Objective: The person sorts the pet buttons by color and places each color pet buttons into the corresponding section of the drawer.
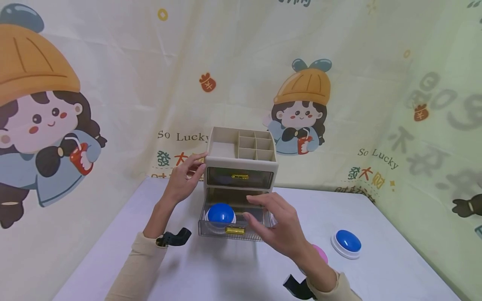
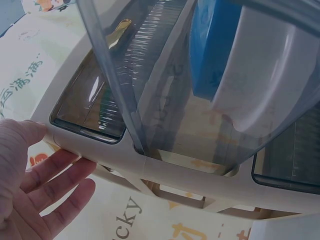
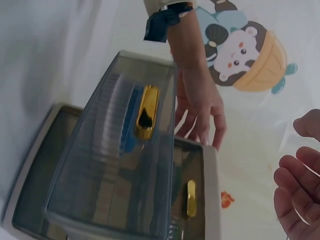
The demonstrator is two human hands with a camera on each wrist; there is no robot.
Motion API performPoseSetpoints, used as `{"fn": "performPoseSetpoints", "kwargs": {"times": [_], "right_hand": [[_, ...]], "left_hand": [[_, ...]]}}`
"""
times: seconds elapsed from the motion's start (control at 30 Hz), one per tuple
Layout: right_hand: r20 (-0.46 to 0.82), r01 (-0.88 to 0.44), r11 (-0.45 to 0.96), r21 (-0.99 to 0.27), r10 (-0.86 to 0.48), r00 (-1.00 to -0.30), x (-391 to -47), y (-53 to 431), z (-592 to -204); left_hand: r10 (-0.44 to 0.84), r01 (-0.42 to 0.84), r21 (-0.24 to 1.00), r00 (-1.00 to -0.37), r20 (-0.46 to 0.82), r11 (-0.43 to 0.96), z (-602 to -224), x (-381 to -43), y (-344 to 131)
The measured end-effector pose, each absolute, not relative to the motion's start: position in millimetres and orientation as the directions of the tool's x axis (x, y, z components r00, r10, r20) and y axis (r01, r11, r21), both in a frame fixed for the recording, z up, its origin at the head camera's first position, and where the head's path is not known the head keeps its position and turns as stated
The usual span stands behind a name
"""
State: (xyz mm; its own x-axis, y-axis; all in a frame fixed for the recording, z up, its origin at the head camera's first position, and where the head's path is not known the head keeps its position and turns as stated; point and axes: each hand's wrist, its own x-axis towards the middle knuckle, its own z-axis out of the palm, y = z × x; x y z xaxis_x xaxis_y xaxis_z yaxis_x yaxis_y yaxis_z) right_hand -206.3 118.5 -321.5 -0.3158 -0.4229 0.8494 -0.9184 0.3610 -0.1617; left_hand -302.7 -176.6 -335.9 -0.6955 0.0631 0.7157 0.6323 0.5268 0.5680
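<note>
A small cream drawer cabinet (image 1: 242, 160) has its middle drawer (image 1: 216, 232) pulled out; the drawer is see-through with a gold handle (image 1: 235, 230). Inside, on its left side, sits a blue push button (image 1: 221, 213) with a white base. My left hand (image 1: 183, 177) touches the cabinet's left side near the top, its thumb at the front edge and the other fingers along the side in the left wrist view. Over the right part of the drawer hovers my right hand (image 1: 280, 221), thumb and fingers apart, holding nothing.
A second blue button (image 1: 348, 241) stands on the white table (image 1: 376, 276) at the right. A pink object (image 1: 320, 253) is partly hidden behind my right wrist. The cabinet's top tray (image 1: 224, 149) has several compartments, and a printed curtain (image 1: 241, 83) hangs behind.
</note>
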Motion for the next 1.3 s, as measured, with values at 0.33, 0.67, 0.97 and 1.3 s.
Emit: {"fn": "performPoseSetpoints", "kwargs": {"times": [0.33, 0.67, 0.97, 1.3], "right_hand": [[0.873, -0.839, 0.509, -0.192, -0.303, -0.384, -216.8, 148.9, -323.7], [0.884, -0.809, 0.548, -0.213, -0.245, -0.399, -224.1, 171.7, -322.7], [0.873, -0.748, 0.603, -0.277, -0.168, -0.458, -235.2, 193.1, -328.3], [0.868, -0.726, 0.605, -0.326, -0.113, -0.484, -248.6, 210.5, -339.5]], "left_hand": [[0.062, 0.63, 0.568, -0.697, 0.715, 0.529, -335.8, -302.1, -176.7], [0.055, 0.637, 0.569, -0.69, 0.722, 0.52, -336.4, -301.1, -176.1], [0.057, 0.641, 0.57, -0.689, 0.723, 0.514, -336.9, -302.1, -176.6], [0.057, 0.641, 0.572, -0.69, 0.722, 0.512, -337.0, -302.9, -177.0]]}}
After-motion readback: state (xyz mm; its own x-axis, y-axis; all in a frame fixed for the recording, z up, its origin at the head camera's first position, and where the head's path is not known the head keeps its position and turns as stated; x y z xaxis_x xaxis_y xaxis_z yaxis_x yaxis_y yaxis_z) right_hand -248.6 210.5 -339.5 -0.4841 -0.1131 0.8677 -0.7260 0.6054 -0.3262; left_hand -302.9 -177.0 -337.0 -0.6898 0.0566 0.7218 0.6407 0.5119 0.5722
